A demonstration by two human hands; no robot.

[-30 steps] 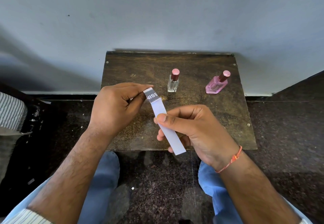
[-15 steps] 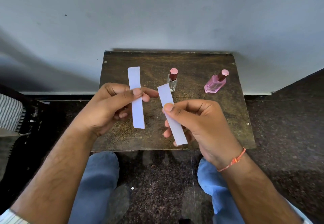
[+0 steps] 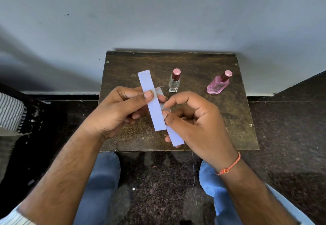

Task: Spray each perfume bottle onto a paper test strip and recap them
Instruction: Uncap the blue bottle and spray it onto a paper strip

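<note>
Two paper test strips cross between a seated person's hands above a small dark wooden bench (image 3: 229,136) set against a pale wall; the left hand (image 3: 116,112) pinches the front strip (image 3: 152,101) between thumb and fingers, its upper end standing up toward the wall; the right hand (image 3: 194,119) pinches the second strip (image 3: 173,136), which runs behind the first and pokes out low by the right palm. Both hands are curled round paper, neither free.

Two perfume bottles stand on the bench beyond the hands, both capped; the clear bottle (image 3: 174,83) sits upright just behind the strips, its rose cap (image 3: 176,73) on; the pink bottle (image 3: 217,86) stands well apart to its right, looking tilted in the wide lens, its cap also in place.

By these signs the step in hand is readying the strips; no bottle has been opened, so the spraying itself looks not yet begun. The next move likely calls for freeing one hand: both strips passed into a single pinch or one laid on the bench, then a cap pulled off and the nozzle aimed at the strip's upper end; thin paper may bend under the spray, so a hold near the middle would steady it.

An orange thread band (image 3: 229,166) circles the right wrist; blue-trousered knees show below the bench over dark speckled floor (image 3: 291,145).
</note>
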